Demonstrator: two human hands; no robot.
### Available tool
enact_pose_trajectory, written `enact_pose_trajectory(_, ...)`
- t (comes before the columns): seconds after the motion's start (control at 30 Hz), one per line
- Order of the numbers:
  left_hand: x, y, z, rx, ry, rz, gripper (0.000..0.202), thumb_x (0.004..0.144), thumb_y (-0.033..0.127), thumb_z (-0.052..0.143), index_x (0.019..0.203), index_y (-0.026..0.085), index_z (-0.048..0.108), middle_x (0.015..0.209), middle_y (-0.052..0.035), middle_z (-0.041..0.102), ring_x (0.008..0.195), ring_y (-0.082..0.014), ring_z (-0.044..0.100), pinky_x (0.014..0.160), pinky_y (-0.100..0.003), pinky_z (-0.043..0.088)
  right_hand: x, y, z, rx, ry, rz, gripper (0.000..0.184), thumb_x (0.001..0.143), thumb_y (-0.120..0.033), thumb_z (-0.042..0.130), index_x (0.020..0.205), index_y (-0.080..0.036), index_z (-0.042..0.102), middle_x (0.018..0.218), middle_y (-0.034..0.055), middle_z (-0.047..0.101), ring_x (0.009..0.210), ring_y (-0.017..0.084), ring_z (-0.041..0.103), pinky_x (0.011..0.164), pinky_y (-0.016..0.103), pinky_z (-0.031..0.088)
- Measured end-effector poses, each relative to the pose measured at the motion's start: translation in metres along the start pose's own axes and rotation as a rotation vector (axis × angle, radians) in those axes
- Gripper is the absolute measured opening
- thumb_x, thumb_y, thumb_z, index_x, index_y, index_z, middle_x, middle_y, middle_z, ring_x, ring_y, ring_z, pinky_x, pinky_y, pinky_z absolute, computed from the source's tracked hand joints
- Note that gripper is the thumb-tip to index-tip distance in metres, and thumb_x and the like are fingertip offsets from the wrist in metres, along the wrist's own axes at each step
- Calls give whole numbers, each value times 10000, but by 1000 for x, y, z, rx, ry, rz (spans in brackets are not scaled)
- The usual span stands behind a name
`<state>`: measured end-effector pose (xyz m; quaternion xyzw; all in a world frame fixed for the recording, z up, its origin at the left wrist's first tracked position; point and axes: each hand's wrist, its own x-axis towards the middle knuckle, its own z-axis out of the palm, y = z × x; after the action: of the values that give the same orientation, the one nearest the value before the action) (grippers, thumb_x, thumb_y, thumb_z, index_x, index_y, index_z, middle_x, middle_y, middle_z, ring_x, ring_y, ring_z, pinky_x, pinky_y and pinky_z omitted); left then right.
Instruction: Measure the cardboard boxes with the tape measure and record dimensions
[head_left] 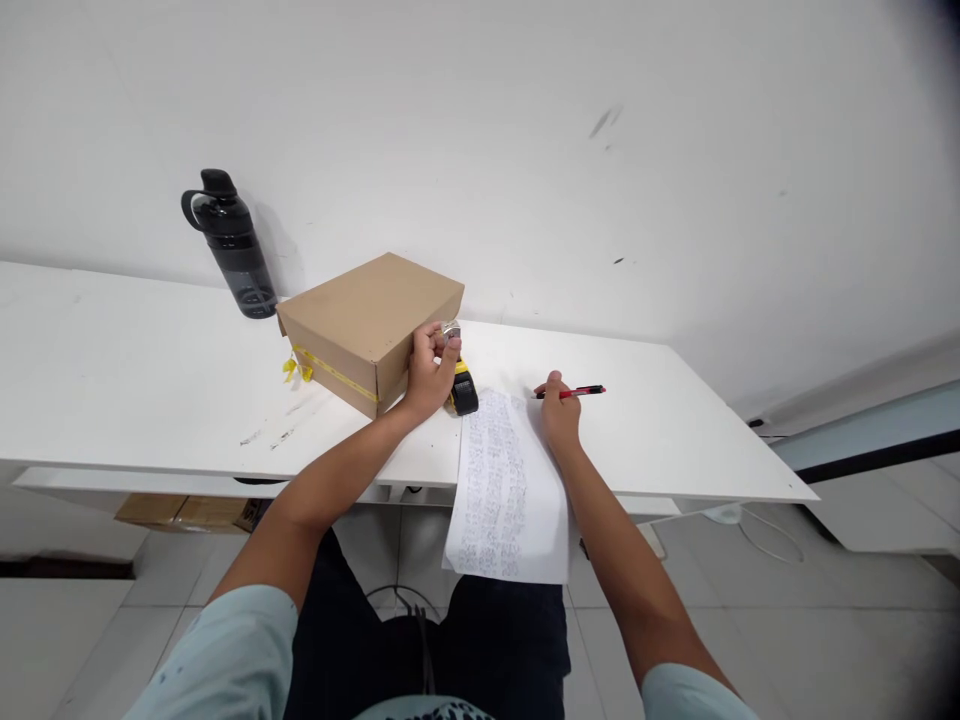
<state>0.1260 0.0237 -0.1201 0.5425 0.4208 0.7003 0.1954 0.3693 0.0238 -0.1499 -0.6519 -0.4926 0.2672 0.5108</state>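
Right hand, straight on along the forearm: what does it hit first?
Probably the wall, just past the back edge of the table. The right hand, gripping the pen, points that way; with one view, how far off the wall is stays unclear.

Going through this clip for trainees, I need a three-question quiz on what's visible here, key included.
1. Which hand holds the red pen?
2. True or false: the paper hangs past the front edge of the table.
3. From the wearer's viewpoint, where is the black bottle? A: right of the cardboard box; B: left of it; C: on top of it.

Key: 1. The right hand. 2. True. 3. B.
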Motion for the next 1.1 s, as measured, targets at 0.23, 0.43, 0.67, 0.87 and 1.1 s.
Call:
enact_pose_trajectory(0.23, 5, 6, -6, 3, -41, -50, 479, 1024, 729, 568, 998, 252, 607, 876, -24, 700, 816, -175, 692, 785, -337, 582, 6, 14, 0, -125, -12, -231, 601, 880, -722, 557, 1122, -186, 682, 848, 47, 665, 819, 207, 584, 843, 362, 490)
enact_pose_trajectory(0.43, 5, 13, -8, -19, -52, -24, 485, 1018, 727, 584, 982, 244, 617, 891, -38, 733, 823, -186, 708, 782, -353, 584, 18, 28, 3, -181, 104, -126, 744, 826, -439, 553, 1507, -139, 542, 1282, 149, 704, 1191, 278, 634, 1106, 446, 460)
enact_pose_trajectory(0.67, 5, 14, -11, 20, -81, -47, 498, 1025, 720, 570, 919, 236, 613, 884, -34, 745, 818, -187, 703, 799, -359, 580, 28, 37, 4, -186, 101, 4, 533, 836, -445, 546, 1256, -181, 740, 1168, 139, 762, 1187, 321, 640, 1158, 505, 420)
enact_pose_trajectory(0.87, 6, 13, -9, 30, -73, -10, 510, 1038, 728, 524, 912, 242, 613, 865, -30, 722, 807, -184, 684, 797, -353, 565, 16, 18, 2, -145, 29, -53, 636, 850, -525, 536, 1358, -169, 677, 1037, 114, 780, 975, 254, 681, 967, 416, 509)
enact_pose_trajectory(1.1, -5, 23, -9, 188, -111, 102, 457, 1081, 581, 482, 764, 253, 501, 790, -17, 627, 798, -204, 635, 783, -348, 532, -25, 13, -4, -286, -395, -537, 668, 881, -709, 558, 1316, -219, 688, 1223, 161, 760, 795, 236, 661, 757, 412, 544)
